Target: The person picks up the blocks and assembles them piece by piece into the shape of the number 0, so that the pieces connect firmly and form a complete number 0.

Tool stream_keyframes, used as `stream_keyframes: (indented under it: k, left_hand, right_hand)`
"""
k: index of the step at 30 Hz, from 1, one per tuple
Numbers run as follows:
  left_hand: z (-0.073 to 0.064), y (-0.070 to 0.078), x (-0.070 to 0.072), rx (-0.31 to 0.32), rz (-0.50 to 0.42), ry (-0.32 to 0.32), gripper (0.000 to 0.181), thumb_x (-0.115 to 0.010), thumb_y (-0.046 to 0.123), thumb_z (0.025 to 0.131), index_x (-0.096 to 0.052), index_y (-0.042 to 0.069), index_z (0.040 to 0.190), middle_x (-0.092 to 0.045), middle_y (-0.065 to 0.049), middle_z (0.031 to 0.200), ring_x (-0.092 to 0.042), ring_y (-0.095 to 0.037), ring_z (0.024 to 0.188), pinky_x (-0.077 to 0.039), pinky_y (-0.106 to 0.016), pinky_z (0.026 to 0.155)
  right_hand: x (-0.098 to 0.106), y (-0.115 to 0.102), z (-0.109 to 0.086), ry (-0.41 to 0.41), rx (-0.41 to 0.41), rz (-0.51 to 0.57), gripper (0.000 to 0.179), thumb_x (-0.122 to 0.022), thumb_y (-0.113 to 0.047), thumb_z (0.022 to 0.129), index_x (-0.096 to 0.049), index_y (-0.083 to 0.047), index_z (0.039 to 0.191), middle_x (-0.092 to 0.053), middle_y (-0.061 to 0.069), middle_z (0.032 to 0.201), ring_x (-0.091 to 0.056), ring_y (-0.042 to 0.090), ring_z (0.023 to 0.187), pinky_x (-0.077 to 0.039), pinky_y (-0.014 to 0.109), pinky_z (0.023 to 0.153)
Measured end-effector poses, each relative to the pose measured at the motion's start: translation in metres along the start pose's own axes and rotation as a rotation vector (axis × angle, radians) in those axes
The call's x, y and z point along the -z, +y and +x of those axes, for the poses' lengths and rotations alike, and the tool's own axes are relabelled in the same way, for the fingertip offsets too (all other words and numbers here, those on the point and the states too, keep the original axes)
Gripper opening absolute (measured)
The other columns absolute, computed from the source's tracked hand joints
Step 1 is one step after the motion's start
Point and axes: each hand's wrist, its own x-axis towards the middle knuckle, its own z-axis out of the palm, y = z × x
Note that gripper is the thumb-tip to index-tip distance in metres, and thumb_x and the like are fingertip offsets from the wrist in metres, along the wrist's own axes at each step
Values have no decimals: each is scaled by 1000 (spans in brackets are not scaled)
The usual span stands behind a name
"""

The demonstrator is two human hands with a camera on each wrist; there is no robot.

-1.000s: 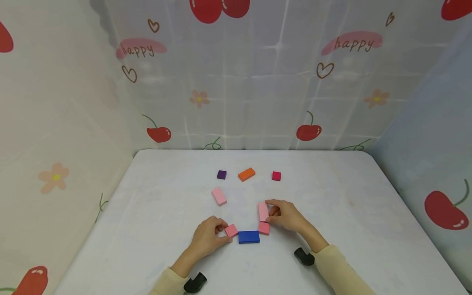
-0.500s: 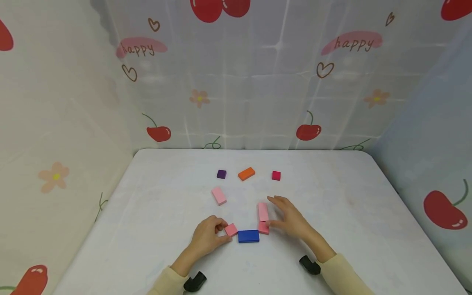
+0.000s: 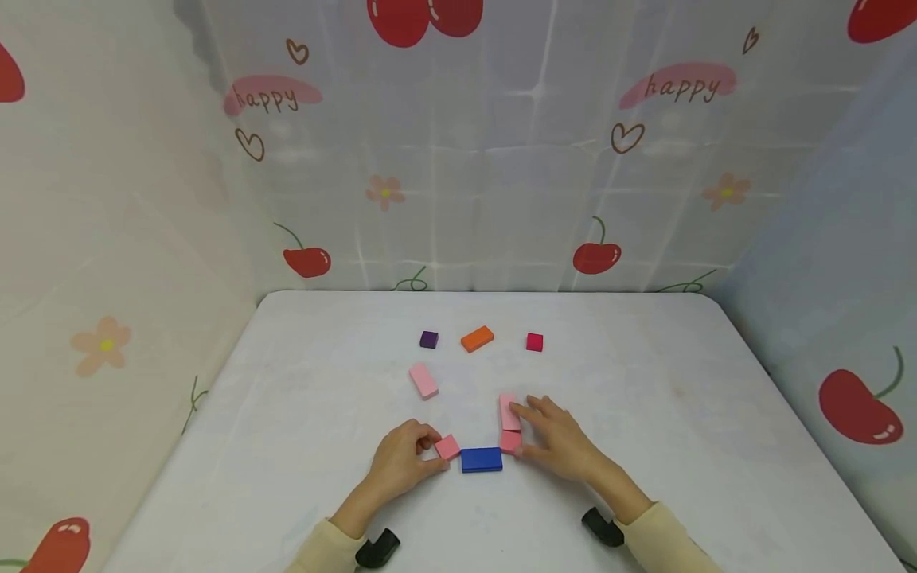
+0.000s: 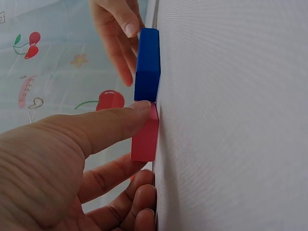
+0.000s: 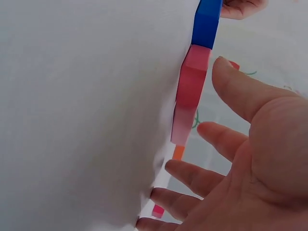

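My left hand [image 3: 403, 460] pinches a small pink block [image 3: 447, 447] between thumb and forefinger; in the left wrist view that pink block [image 4: 145, 137] meets the end of a blue rectangular block [image 4: 148, 65]. At the other end of the blue block [image 3: 481, 460], a second small pink block [image 3: 510, 443] stands against its corner. A light pink rectangular block [image 3: 506, 415] continues from there toward the back. Beside these two my right hand [image 3: 566, 442] has its fingers spread, the thumb by the small block and the forefinger over the light pink one.
Another light pink block [image 3: 423, 381] lies tilted farther back, left of the middle. Behind it, a purple block [image 3: 428, 340], an orange block [image 3: 477, 339] and a red block [image 3: 534, 342] are spread in a row. A printed curtain [image 3: 487, 215] borders the white table [image 3: 645, 374].
My right hand has let go of the light pink block, spread its fingers outward, then come back slightly nearer to the two pink blocks. The left hand keeps its pinch in place.
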Motion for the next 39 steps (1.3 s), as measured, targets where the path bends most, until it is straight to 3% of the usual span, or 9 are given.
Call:
stream_keyframes:
  k: [25,39]
  left_hand:
    - [1,-3,-3,-5,11,8,29,-87,25,70,-71,12,90,-52,6,75,-42,-4,68,-35,-20,62]
    - [1,-3,-1,7,-8,-17,31,-87,27,71,-71,13,92,-53,6,77,-44,-6,69,-37,-20,63]
  right_hand:
    - [-3,-2,-1,101,84,-83,54,-76,-21,84,-59,-9,134,-57,18,135,-42,47,133,-33,63,106]
    - [-2,-3,1,80,34,-85,55,-76,-25,83,-60,-14,135,-56,16,136,-41,44,134,-34,63,106]
